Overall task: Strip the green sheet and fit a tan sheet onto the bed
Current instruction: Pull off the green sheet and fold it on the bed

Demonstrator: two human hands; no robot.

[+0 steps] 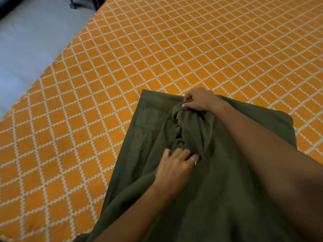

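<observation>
**Green sheet gathered at the near edge of the bed**

The green sheet (218,180) lies in a folded heap on the bed (157,49), at its near edge and toward the right, with one squared corner reaching out onto the orange, white-latticed cover. The right hand (199,100) grasps a bunched ridge of the sheet at its far end, fingers and thumb curled round the cloth. The left hand (174,165) rests on the sheet nearer the person, fingers bent and pressing into the folds below that ridge; whether it truly grips the cloth I cannot tell. Beyond the bed's left edge lies a pale grey floor (26,49).
</observation>
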